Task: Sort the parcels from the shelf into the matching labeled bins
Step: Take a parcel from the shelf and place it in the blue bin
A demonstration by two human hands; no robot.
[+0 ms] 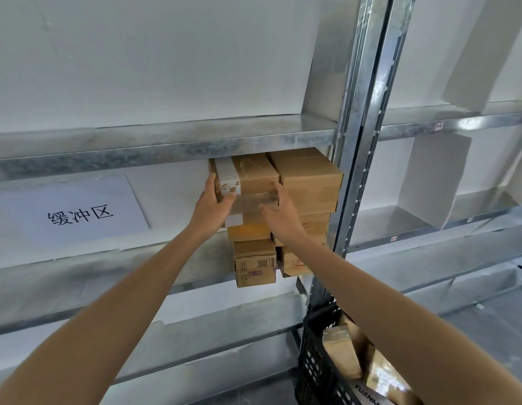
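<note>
Shelving [166, 141] holds parcel [253, 176], fingers [210, 182] clasping both sides.

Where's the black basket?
The black basket is at the bottom right of the head view, at the foot of the metal shelf post, below the stacked cardboard boxes, with parcels inside.
</note>
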